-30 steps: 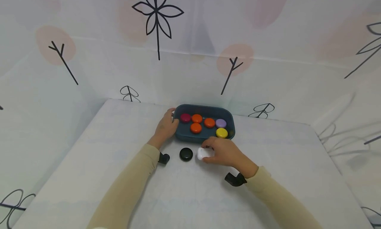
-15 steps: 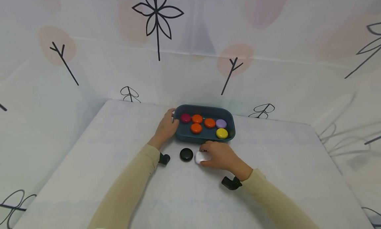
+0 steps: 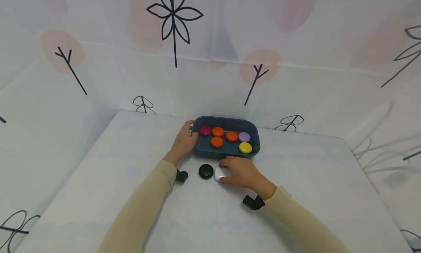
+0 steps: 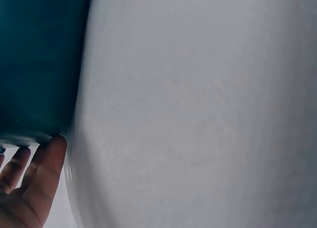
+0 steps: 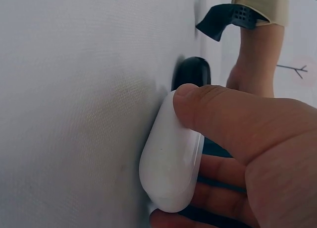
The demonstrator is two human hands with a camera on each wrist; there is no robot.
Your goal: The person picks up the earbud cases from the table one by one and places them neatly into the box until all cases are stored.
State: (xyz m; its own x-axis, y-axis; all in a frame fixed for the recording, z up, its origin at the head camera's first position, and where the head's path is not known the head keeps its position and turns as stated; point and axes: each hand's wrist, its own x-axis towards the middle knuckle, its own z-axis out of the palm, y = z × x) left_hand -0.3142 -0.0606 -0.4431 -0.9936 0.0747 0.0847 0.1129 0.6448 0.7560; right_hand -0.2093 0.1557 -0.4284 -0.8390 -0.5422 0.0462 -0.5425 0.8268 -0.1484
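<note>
A white rounded piece (image 3: 221, 174), smooth and thick, lies low over the tabletop under my right hand (image 3: 241, 173). In the right wrist view my thumb presses one face of the white piece (image 5: 171, 153) and my fingers come round its other side. Just left of it sits a glossy black disc (image 3: 206, 171). My left hand (image 3: 182, 141) holds the left end of a dark teal tray (image 3: 210, 153), its thumb at the rim. Fingertips meet the tray wall (image 4: 39, 64) in the left wrist view. Inside are several glossy discs: orange (image 3: 216, 142), crimson (image 3: 205, 131), lavender (image 3: 244, 137) and yellow (image 3: 245, 148).
The tray stands near the back of a white-covered table (image 3: 197, 220). Behind it rises a pale cloth backdrop (image 3: 210, 85) with plant drawings. A black wrist mount (image 3: 254, 202) projects below my right wrist, and another mount (image 3: 181, 175) below my left.
My right hand has moved left and toward me with the white piece, away from the tray's front rim and up close beside the black disc. My left hand stays at the tray's end.
</note>
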